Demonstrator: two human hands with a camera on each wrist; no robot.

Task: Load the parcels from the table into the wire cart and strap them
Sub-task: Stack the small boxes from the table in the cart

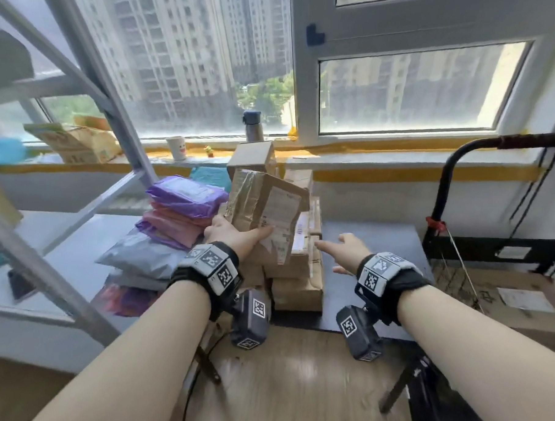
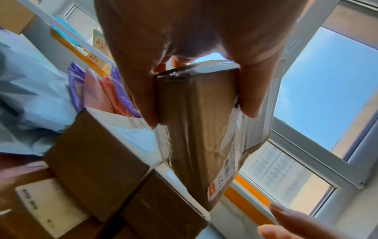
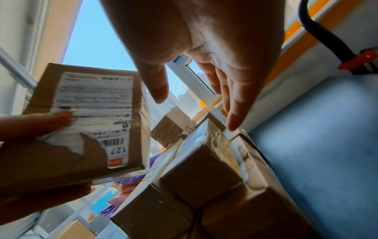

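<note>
My left hand (image 1: 236, 234) grips a flat brown cardboard parcel (image 1: 266, 207) with a torn white label, lifted and tilted above the stack of brown boxes (image 1: 299, 273) on the grey table (image 1: 382, 247). In the left wrist view the thumb and fingers (image 2: 249, 90) clamp the parcel (image 2: 196, 129) by its edge. My right hand (image 1: 344, 248) hovers open just right of the stack, fingers straight. The right wrist view has it (image 3: 196, 100) spread above the boxes (image 3: 202, 174), with the held parcel (image 3: 90, 122) at left. The wire cart (image 1: 494, 255), with its black handle, stands at the right.
Purple, pink and grey mailer bags (image 1: 162, 234) are heaped left of the boxes. A grey metal shelf frame (image 1: 79, 219) rises at the left. A cup (image 1: 176, 148), a flask (image 1: 252, 125) and cartons sit on the windowsill. Flat cardboard (image 1: 512, 295) lies in the cart.
</note>
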